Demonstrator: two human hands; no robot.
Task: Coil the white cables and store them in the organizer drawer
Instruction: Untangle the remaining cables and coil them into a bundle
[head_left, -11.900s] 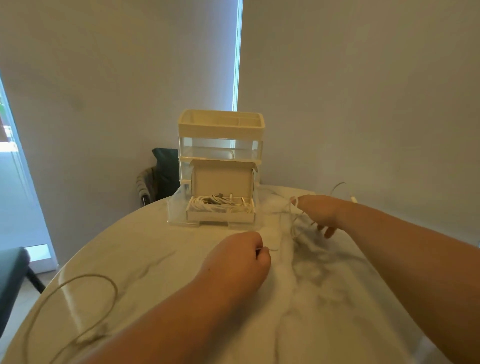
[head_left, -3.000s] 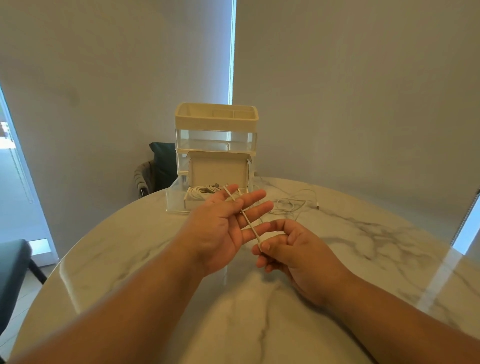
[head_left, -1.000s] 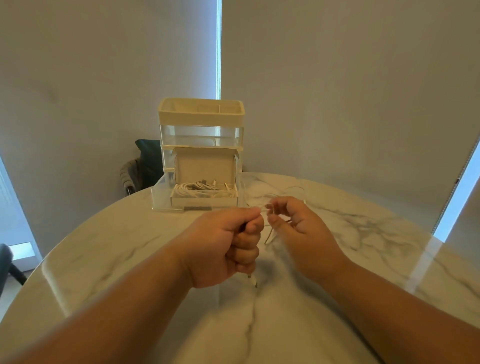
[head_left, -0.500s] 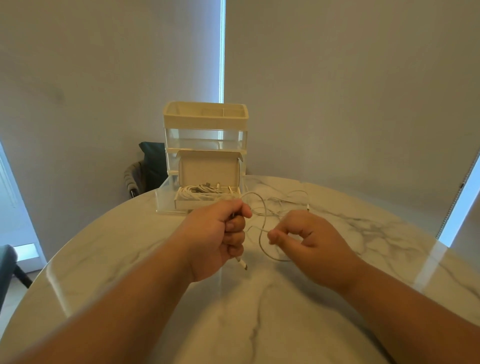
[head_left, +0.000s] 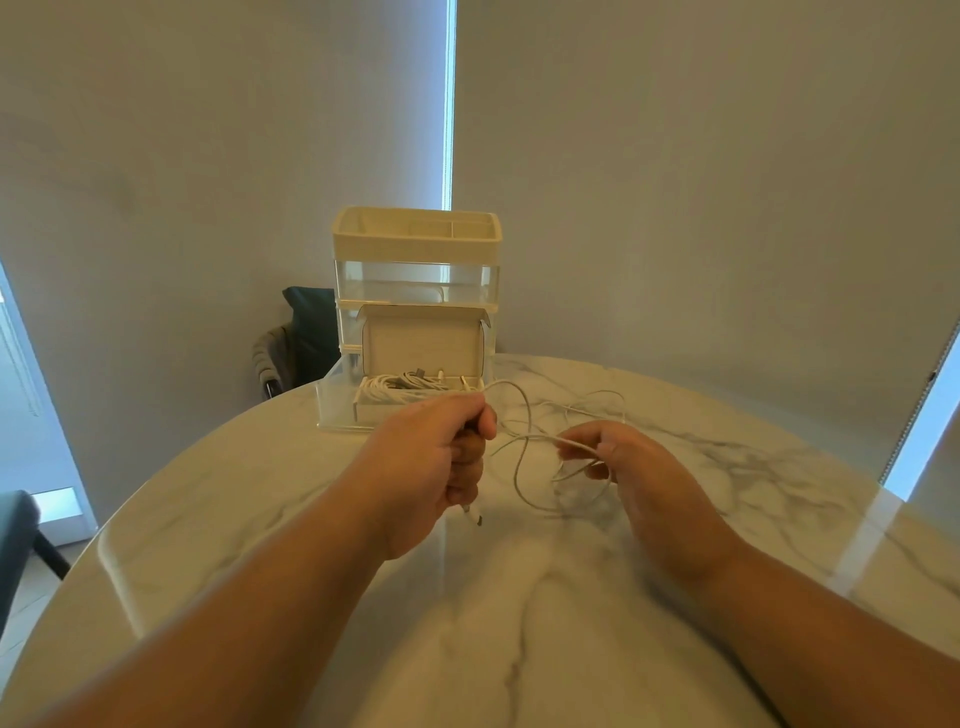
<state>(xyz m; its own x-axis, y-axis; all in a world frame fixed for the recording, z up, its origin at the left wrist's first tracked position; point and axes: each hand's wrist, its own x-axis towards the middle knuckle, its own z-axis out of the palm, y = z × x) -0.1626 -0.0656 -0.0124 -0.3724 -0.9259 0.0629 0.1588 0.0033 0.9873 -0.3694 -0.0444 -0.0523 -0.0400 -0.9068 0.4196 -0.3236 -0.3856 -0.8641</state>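
White cable runs between both hands at the centre of the frame, just above the marble table. The left hand is curled into a fist around it, with the cable's plug end hanging out from under the fist, close to the tabletop. From the top of that fist the cable rises, arcs over to the right and drops into a loose loop that sags toward the table between the two hands. The right hand, just right of centre, pinches a strand of the cable between thumb and fingertips, its other fingers loosely curled. Beyond the hands, the slack of the cable lies in loose curves on the table. Above and left of the hands stands a cream-and-clear organizer at the far edge of the table; its lowest clear drawer is pulled out toward the camera. Inside the drawer sits a small open box with its lid standing upright, and coiled white cables lie in it. A dark chair shows behind the table to the left of the organizer, and a bright vertical slit of window runs down the upper middle of the frame.
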